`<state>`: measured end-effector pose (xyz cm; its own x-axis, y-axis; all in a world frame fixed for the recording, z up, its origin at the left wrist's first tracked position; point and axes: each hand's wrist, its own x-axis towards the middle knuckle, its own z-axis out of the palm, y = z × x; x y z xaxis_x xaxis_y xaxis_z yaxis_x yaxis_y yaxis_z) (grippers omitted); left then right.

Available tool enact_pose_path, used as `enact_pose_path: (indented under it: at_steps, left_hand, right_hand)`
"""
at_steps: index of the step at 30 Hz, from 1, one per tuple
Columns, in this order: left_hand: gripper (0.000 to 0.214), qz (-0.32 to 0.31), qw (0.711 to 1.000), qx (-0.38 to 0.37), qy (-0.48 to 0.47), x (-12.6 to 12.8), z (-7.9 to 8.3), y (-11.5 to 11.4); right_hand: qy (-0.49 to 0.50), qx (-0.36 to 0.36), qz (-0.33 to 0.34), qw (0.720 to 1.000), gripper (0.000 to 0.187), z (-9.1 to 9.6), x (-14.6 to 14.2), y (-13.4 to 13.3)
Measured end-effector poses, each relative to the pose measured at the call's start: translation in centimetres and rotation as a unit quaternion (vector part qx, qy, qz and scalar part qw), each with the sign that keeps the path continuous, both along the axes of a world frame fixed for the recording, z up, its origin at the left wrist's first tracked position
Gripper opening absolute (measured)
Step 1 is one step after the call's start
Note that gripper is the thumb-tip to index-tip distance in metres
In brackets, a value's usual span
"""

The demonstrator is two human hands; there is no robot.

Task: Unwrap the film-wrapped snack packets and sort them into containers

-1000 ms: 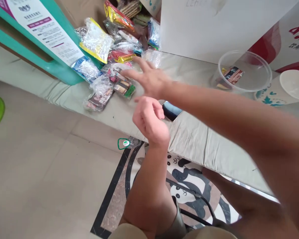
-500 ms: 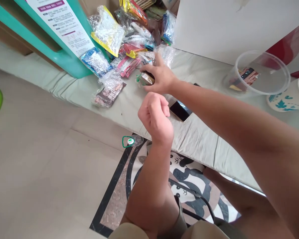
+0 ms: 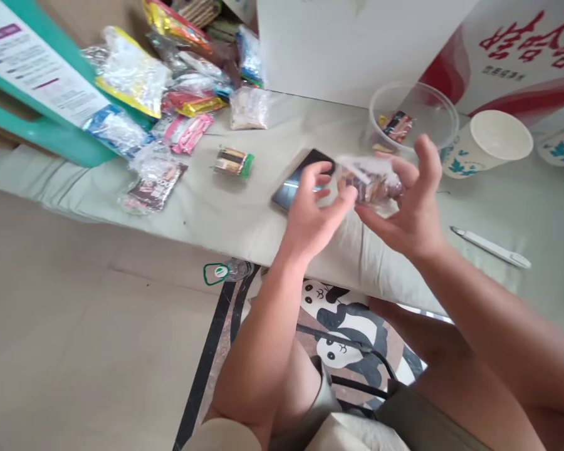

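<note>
A clear plastic snack packet (image 3: 371, 180) with brown pieces inside hangs over the bench, blurred by motion. My right hand (image 3: 411, 207) grips it between thumb and fingers from its right side. My left hand (image 3: 316, 213) is at the packet's left edge, fingers curved and apart. Its thumb tip overlaps the packet; whether it presses on it I cannot tell. Beneath the left fingers lies a dark phone (image 3: 291, 185), partly covered. A small biscuit pack with green ends (image 3: 234, 163) lies left of the phone.
Several snack packets (image 3: 188, 131) are heaped at the back left beside a teal frame (image 3: 89, 147). At right stand a clear round tub (image 3: 444, 119) with a wrapped snack inside, paper cups (image 3: 486, 147) and a white pen-like tool (image 3: 491, 247). A bottle (image 3: 237, 269) is below the bench edge.
My right hand has come back rightward from the heap and now has the clear packet. The green-ended pack lies released on the bench. My left hand has opened from a fist. The view has shifted right.
</note>
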<state>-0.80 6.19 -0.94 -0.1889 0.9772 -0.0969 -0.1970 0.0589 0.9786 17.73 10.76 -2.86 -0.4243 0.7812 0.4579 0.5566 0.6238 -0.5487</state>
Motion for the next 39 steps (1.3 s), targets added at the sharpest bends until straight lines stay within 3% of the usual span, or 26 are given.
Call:
enact_pose_path:
  at_steps: [3,5,8,11,15,20,23,27,32,36,39]
  left_hand:
    - [0.065,-0.199,0.98,-0.029,-0.007,3.7,-0.6,-0.2]
    - [0.065,-0.25,0.967,-0.043,-0.013,6.1,-1.2,-0.1]
    - [0.055,-0.22,0.972,-0.073,-0.027,8.5,-2.1,0.5]
    - [0.051,-0.19,0.97,-0.119,-0.099,9.3,-2.5,1.2]
    - [0.049,-0.231,0.94,-0.166,-0.189,9.7,-1.9,1.8]
    - [0.059,-0.274,0.923,-0.217,-0.16,11.9,-1.8,1.8]
    - [0.042,-0.28,0.917,-0.233,-0.164,13.5,-2.3,1.7]
    - [0.049,-0.273,0.921,-0.205,-0.189,14.3,-3.2,1.9]
    - [0.068,-0.273,0.932,-0.181,-0.153,14.1,-3.8,2.1]
    - [0.068,-0.274,0.941,-0.157,-0.124,14.0,-3.7,1.7]
    - [0.063,-0.298,0.936,-0.149,-0.111,13.7,-3.8,1.3]
  right_hand:
    - [0.029,0.037,-0.07,0.996,0.096,-2.0,3.8,-4.3]
    - [0.041,0.042,-0.086,0.995,0.095,-2.7,5.4,-6.4]
    - [0.079,0.024,-0.052,0.995,0.089,-2.7,7.6,-8.0]
    - [0.109,0.036,-0.021,0.993,0.082,-2.3,10.1,-8.1]
    - [0.065,0.072,-0.015,0.995,0.073,-2.6,12.7,-7.7]
    - [0.047,0.067,-0.063,0.995,0.051,-3.4,13.3,-7.8]
    - [0.033,0.088,-0.075,0.993,0.029,-3.7,13.2,-7.8]
    - [0.105,0.074,-0.055,0.99,0.003,-3.7,13.2,-7.6]
    - [0.196,-0.007,-0.026,0.98,0.018,-3.9,13.4,-7.3]
    - [0.207,0.003,-0.049,0.977,0.022,-3.8,13.1,-6.9]
    - [0.208,-0.018,-0.058,0.976,0.039,-3.7,13.0,-6.4]
